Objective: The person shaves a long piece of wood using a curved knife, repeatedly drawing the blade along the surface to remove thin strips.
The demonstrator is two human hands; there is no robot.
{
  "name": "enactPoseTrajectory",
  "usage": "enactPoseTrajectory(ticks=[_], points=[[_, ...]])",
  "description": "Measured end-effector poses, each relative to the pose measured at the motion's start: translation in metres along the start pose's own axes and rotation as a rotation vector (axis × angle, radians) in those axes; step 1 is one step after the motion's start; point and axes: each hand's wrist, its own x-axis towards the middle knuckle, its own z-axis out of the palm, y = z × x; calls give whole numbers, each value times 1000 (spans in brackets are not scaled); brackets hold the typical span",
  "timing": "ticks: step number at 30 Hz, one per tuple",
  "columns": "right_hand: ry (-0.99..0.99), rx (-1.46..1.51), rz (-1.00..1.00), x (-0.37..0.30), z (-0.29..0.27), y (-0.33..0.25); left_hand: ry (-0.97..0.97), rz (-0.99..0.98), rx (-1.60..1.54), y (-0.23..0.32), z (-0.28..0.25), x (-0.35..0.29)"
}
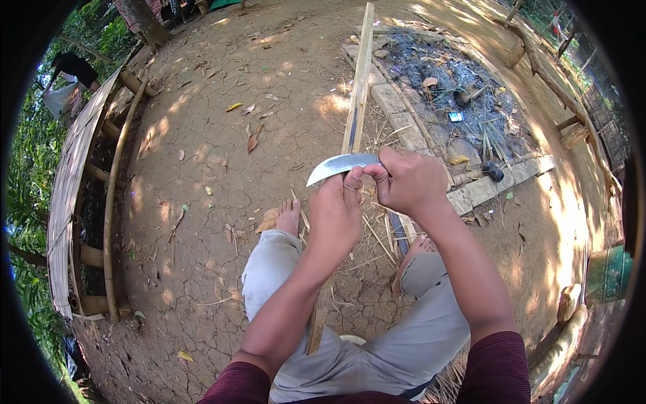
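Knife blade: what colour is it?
Shiny silver-grey steel, seen in the head view: knife blade.

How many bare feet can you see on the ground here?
2. The left foot rests on the cracked dirt left of the bamboo strip; the right foot shows only partly, below the right hand. Toes may be hidden.

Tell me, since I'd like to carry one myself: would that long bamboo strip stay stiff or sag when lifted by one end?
The bamboo strip is long, thin and narrow, so it would probably flex and droop at its far end. It looks light for its length. Both the left hand and right hand steady it against the curved knife, suggesting it may wobble.
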Motion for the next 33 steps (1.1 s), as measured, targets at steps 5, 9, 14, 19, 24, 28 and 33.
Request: enactPoseTrajectory(ticks=[5, 9, 14, 19, 24, 28, 33], points=[[128, -32, 18, 11, -3, 38, -64, -59, 27, 7, -1, -3], [-47, 34, 194, 6, 6, 11, -5, -33, -13, -10, 3, -4], [-53, 74, 46, 7, -2, -14, 16, -2, 55, -11, -9, 5], [6, 48, 42, 16, 6, 6, -111, -90, 59, 1, -6, -3], [161, -12, 0, 17, 24, 40, -134, -113, -100, -10, 7, -7], [26, -121, 242, 28, 0, 72, -236, -172, -151, -5, 11, -7], [-179, 109, 450, 22, 1, 37, -230, -283, -376, -9, 11, 0]])
